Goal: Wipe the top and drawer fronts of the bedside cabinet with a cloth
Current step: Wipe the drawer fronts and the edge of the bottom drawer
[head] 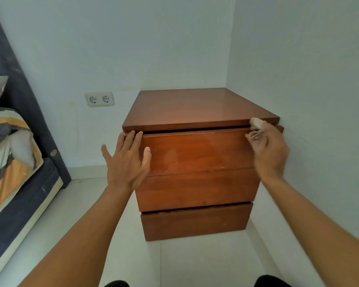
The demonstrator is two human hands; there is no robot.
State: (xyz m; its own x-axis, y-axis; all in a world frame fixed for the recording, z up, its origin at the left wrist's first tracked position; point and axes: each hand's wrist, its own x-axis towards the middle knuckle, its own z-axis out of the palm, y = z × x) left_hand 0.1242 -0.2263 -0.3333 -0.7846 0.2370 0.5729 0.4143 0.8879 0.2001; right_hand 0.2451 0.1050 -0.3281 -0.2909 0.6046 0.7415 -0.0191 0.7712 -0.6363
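The reddish-brown wooden bedside cabinet (197, 162) with three flat drawer fronts stands in the corner, directly ahead of both hands. The left hand (126, 162) is flat and released, fingers spread, its fingertips hooked over the upper left edge of the top drawer front (197, 151), which sits slightly ajar with a dark gap under the cabinet top (197, 106). The right hand (267, 150) is clenched around a small crumpled pale beige cloth (256, 126), which bunches out above the fingers and touches the right end of the top's front edge, just above that drawer's upper right corner.

The step in hand looks like wiping along the top drawer's upper edge and face. To do it well, the left hand should brace the drawer so that it neither slides out nor slams shut under pressure. The cloth would do better spread flatter under the palm than held as a wad, giving wider contact. Long overlapping strokes from the right hand's side across towards the left hand should cover the pale smudged patch just right of the left thumb. The two lower fronts, below both hands, look not yet tackled.
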